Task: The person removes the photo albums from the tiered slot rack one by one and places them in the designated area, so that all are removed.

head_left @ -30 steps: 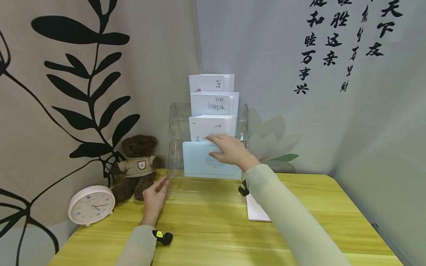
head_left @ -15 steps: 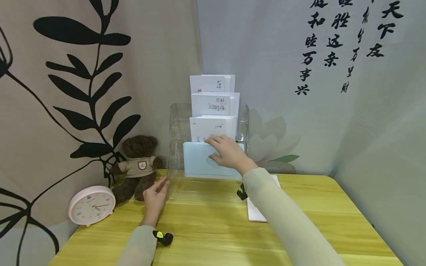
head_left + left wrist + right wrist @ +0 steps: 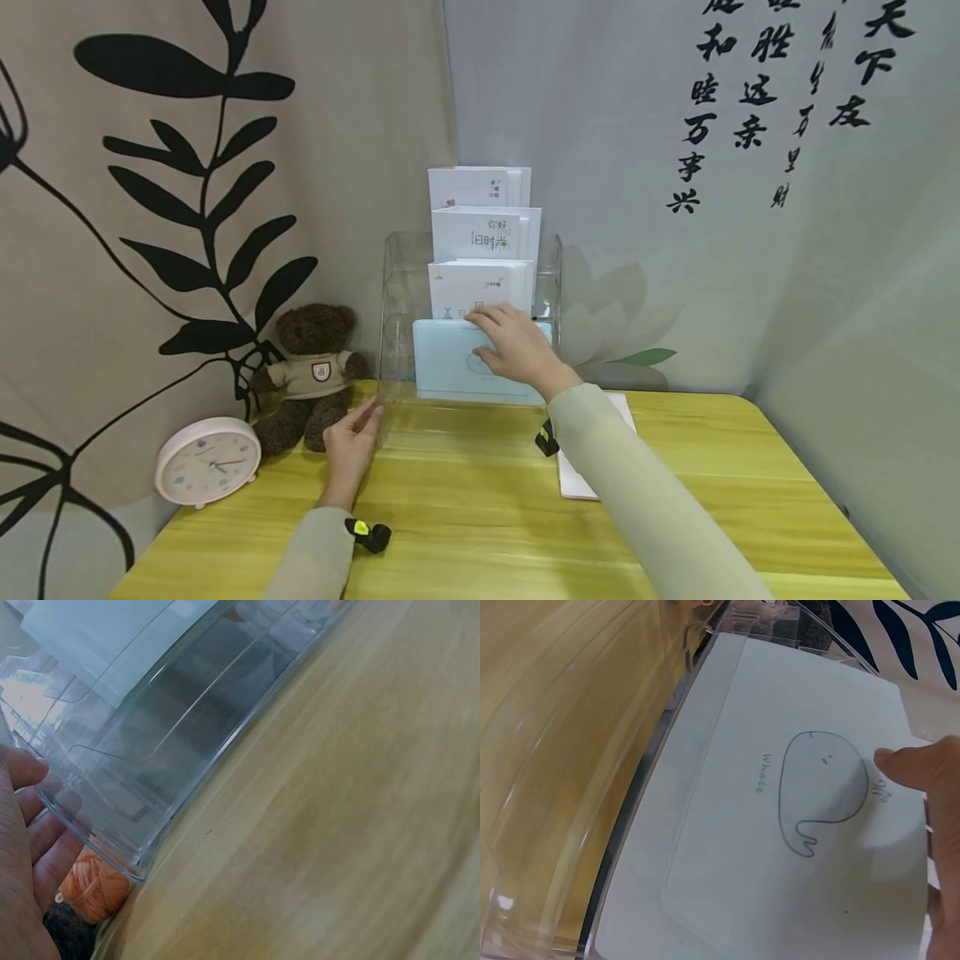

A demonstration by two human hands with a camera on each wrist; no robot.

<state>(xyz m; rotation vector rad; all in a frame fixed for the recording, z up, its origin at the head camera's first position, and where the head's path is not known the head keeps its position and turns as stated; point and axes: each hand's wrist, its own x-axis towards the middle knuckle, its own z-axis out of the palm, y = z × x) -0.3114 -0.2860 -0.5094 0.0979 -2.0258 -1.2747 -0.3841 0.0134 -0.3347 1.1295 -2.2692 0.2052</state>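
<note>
A clear tiered rack stands against the wall. In its lowest front tier leans a pale blue notebook; the right wrist view shows a whale drawing on its cover. My right hand grips the notebook's top edge, thumb on the cover and fingers behind, partly hidden. My left hand holds the rack's left side low near the table; the left wrist view shows the thumb at the wall's edge and fingers behind the clear plastic. White books stand in the three tiers above.
To the left sit a brown teddy bear and a round white clock. A white book or pad lies on the wooden table, partly under my right forearm. An orange yarn-like ball shows beside the rack.
My right hand has settled slightly lower at the notebook's top edge, and the forearm has shifted a little left, showing more of the white book. The left hand has stayed put.
</note>
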